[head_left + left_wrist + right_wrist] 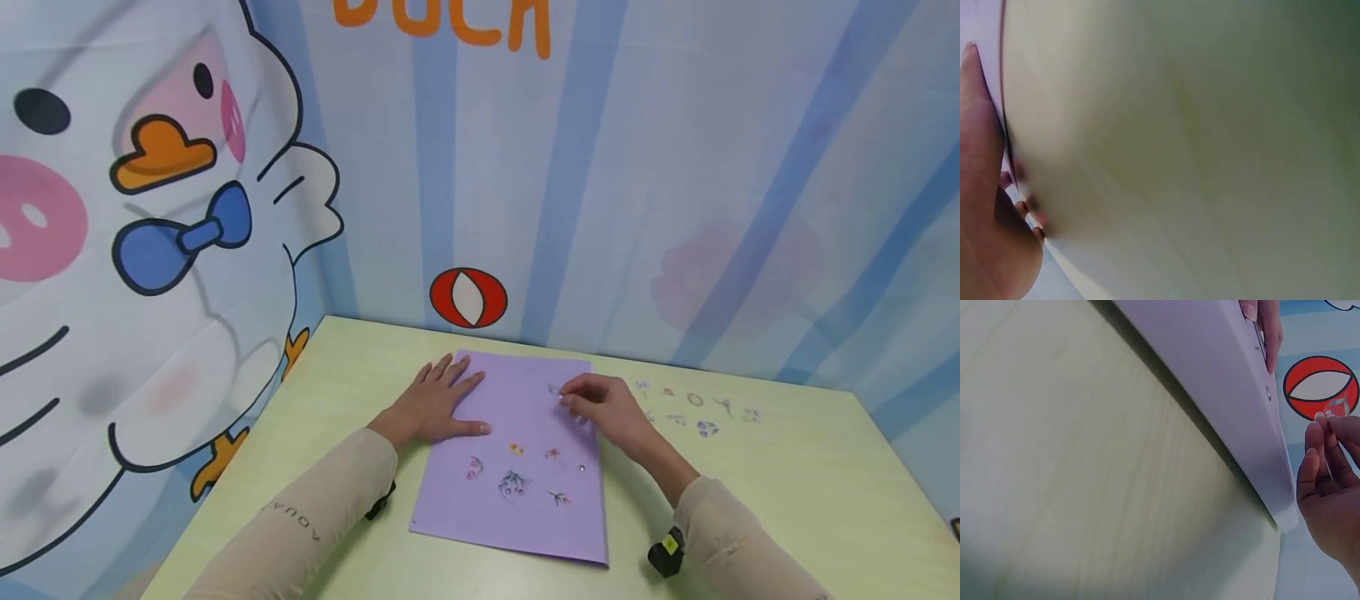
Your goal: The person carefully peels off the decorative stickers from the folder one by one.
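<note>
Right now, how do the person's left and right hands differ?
The left hand has its fingers spread; the right hand pinches a small see-through piece. The left hand rests at the purple sheet's left edge, while the right hand is near its right edge. Both emerge from beige sleeves.

"Look beyond the pale counter: see what?"
"See a blue-striped fabric backdrop, printed with orange lettering cut off at the top."
"Glance left?"
"Find a big white cartoon duck, wearing a blue bow tie under an orange beak."
"Spot anything just above the counter's far edge?"
"Spot a red-and-white printed ball."
</note>
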A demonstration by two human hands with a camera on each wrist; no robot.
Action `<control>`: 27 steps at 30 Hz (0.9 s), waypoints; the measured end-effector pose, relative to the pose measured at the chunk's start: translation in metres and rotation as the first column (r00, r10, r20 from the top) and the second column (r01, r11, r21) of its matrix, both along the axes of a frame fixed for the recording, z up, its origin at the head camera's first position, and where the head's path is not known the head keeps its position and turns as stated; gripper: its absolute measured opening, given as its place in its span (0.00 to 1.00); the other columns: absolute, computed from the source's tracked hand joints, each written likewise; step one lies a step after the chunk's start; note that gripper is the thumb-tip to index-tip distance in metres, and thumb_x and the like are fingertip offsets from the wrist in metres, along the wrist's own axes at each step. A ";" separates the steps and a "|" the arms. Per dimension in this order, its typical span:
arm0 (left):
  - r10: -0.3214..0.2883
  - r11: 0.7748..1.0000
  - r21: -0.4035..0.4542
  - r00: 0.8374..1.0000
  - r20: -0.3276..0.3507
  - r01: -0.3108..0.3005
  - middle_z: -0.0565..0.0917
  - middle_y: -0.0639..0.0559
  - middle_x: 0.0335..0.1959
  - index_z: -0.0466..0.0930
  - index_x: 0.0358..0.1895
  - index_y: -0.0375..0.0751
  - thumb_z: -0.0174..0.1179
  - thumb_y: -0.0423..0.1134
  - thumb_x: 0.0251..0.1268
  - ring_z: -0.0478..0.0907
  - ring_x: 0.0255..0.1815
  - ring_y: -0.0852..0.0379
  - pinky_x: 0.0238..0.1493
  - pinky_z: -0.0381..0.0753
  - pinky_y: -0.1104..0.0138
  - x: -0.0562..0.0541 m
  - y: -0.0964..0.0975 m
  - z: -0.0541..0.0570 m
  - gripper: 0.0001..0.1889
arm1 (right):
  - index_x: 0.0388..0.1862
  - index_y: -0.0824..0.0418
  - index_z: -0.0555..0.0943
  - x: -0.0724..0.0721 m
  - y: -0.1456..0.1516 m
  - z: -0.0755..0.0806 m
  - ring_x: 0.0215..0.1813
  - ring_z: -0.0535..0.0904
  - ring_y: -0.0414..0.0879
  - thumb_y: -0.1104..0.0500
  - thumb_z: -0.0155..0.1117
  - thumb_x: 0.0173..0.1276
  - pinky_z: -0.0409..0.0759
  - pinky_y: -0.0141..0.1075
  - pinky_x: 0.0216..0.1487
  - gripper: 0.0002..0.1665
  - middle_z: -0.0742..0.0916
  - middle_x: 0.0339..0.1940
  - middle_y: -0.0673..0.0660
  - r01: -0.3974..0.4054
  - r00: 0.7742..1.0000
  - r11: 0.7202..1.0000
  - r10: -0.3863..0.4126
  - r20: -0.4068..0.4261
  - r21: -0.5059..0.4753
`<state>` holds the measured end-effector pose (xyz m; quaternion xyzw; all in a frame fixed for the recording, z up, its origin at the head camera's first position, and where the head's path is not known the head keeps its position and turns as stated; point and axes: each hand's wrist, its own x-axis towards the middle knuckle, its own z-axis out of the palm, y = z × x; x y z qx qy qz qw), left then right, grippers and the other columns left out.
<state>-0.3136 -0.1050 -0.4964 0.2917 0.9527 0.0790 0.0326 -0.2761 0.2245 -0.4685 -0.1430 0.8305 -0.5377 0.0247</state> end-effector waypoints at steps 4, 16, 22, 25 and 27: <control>0.000 1.000 -0.002 1.000 0.008 0.000 0.51 0.41 0.88 0.56 0.87 0.52 0.52 0.79 0.67 0.43 0.87 0.34 0.82 0.47 0.38 0.000 0.001 0.000 0.52 | 0.53 0.69 0.87 0.001 0.008 0.000 0.41 0.84 0.57 0.62 0.68 0.78 0.85 0.40 0.40 0.12 0.89 0.45 0.70 0.023 1.000 1.000 -0.023 0.010 0.002; 0.007 1.000 -0.012 1.000 0.001 -0.007 0.50 0.43 0.88 0.54 0.87 0.53 0.51 0.79 0.67 0.41 0.88 0.35 0.83 0.45 0.38 0.000 0.001 -0.001 0.52 | 0.54 0.66 0.87 0.002 0.028 0.005 0.43 0.84 0.53 0.63 0.65 0.79 0.84 0.40 0.45 0.11 0.89 0.44 0.66 0.076 0.997 0.996 -0.078 0.025 0.053; 0.014 0.999 -0.033 1.000 0.007 -0.014 0.48 0.44 0.89 0.52 0.88 0.55 0.49 0.81 0.66 0.40 0.88 0.36 0.83 0.44 0.39 -0.001 0.001 -0.003 0.54 | 0.57 0.67 0.87 0.001 0.039 0.005 0.43 0.86 0.53 0.63 0.66 0.78 0.85 0.42 0.45 0.13 0.90 0.45 0.65 0.072 0.997 0.996 -0.073 0.013 0.056; 0.017 0.999 -0.034 1.000 0.009 -0.017 0.48 0.44 0.89 0.51 0.88 0.55 0.49 0.82 0.66 0.39 0.88 0.37 0.83 0.43 0.40 -0.002 0.001 -0.003 0.54 | 0.54 0.68 0.86 0.000 0.044 0.005 0.43 0.88 0.51 0.64 0.67 0.77 0.86 0.41 0.45 0.12 0.90 0.46 0.66 0.078 0.997 0.996 -0.078 0.012 0.043; 0.016 0.999 -0.034 1.000 0.010 -0.015 0.48 0.44 0.89 0.52 0.88 0.55 0.49 0.81 0.66 0.39 0.88 0.37 0.83 0.43 0.39 -0.002 0.002 -0.003 0.54 | 0.53 0.69 0.86 0.000 0.048 0.005 0.42 0.88 0.49 0.65 0.67 0.77 0.86 0.41 0.45 0.10 0.90 0.46 0.66 0.089 0.996 0.995 -0.090 0.015 0.047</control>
